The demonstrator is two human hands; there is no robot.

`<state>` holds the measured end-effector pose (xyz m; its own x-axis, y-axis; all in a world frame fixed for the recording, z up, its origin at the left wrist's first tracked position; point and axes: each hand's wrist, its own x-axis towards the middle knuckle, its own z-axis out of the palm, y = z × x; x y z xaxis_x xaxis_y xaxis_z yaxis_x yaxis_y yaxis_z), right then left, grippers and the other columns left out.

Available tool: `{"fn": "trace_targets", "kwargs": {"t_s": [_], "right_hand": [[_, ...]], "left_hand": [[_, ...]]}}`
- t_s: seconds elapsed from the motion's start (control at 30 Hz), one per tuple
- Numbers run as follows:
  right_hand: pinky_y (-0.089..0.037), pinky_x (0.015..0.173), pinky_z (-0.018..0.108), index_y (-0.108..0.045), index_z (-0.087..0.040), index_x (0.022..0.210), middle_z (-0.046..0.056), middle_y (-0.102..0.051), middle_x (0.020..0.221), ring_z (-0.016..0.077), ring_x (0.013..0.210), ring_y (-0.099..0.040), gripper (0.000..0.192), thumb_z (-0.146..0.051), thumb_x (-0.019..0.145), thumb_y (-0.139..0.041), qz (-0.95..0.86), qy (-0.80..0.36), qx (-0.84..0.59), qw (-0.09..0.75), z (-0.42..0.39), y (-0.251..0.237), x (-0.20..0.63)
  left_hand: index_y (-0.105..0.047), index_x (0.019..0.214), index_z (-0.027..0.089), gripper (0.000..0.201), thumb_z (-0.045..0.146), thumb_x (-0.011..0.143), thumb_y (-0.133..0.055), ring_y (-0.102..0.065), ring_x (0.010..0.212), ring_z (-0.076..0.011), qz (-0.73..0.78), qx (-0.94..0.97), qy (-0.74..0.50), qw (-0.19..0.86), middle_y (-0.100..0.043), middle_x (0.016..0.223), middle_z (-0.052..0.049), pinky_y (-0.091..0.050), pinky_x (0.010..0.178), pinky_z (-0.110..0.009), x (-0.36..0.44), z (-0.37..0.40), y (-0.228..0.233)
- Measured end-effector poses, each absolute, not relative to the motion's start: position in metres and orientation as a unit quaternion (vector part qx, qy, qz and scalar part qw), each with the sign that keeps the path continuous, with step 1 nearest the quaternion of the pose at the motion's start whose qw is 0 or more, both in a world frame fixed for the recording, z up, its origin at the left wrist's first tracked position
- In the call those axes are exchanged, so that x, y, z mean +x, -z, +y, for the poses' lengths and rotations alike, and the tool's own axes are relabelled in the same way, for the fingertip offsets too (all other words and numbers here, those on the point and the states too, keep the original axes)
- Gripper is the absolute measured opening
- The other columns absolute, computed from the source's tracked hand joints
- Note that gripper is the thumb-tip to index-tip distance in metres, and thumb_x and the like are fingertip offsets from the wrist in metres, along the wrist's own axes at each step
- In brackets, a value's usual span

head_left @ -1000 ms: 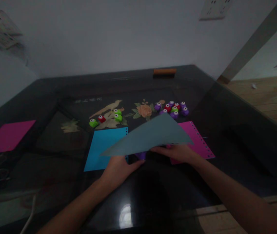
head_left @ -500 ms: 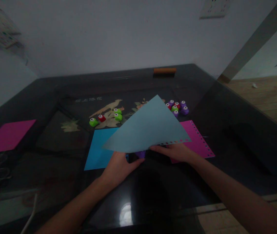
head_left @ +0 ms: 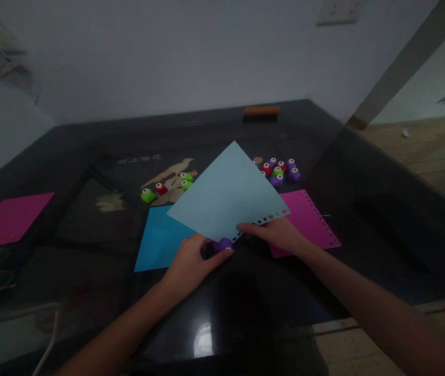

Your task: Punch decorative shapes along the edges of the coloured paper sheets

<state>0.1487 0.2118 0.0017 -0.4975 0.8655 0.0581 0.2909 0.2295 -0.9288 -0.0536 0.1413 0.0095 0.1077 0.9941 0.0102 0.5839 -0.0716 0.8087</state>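
While your left hand (head_left: 191, 260) grips the small purple plastic punch (head_left: 223, 244) on the dark glass table (head_left: 363, 209), your right hand (head_left: 275, 234) pinches the light blue paper sheet's (head_left: 226, 196) holed edge, tilted up. You seem mid-punching; slide that edge along carefully.

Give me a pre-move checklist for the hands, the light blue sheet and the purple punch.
1. Left hand on the small purple plastic punch: ok, fingers wrap it on the dark glossy table.
2. Right hand holding the light blue paper sheet: ok, pinched at the punched edge.
3. Sheet edge seated in the punch slot: cannot tell, the joint is dark and partly hidden.
4. Existing holes along that edge: ok, a row shows.
5. Sheets beneath, bright blue paper and pink punched paper: ok, flat.
6. Spare punches: ok, apart from both hands.
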Motion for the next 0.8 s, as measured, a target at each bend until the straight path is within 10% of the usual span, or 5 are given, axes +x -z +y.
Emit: {"fn": "trace_targets", "kwargs": {"t_s": [0.43, 0.8], "right_hand": [[-0.053, 0.05, 0.03, -0.057, -0.016, 0.078, 0.002, -0.064, 0.067, 0.0129, 0.049, -0.057, 0.02, -0.031, 0.07, -0.068, -0.614, -0.607, -0.422, 0.278, 0.206, -0.016, 0.148], [-0.052, 0.06, 0.032, -0.057, -0.017, 0.074, 0.003, -0.065, 0.064, 0.0162, 0.056, -0.061, 0.022, -0.036, 0.07, -0.068, -0.606, -0.59, -0.453, 0.282, 0.19, -0.005, 0.159]], "left_hand": [[-0.06, 0.093, 0.017, 0.031, 0.025, 0.066, -0.072, -0.066, 0.084, -0.0213, 0.52, 0.501, -0.337, 0.604, -0.072, 0.092, -0.006, -0.049, 0.078, -0.037, -0.047, 0.141, -0.007], [-0.065, 0.077, 0.017, 0.019, 0.032, 0.068, -0.073, -0.061, 0.067, -0.0195, 0.554, 0.716, -0.247, 0.346, -0.068, 0.072, -0.002, -0.046, 0.064, -0.031, -0.047, 0.134, -0.007]]}}
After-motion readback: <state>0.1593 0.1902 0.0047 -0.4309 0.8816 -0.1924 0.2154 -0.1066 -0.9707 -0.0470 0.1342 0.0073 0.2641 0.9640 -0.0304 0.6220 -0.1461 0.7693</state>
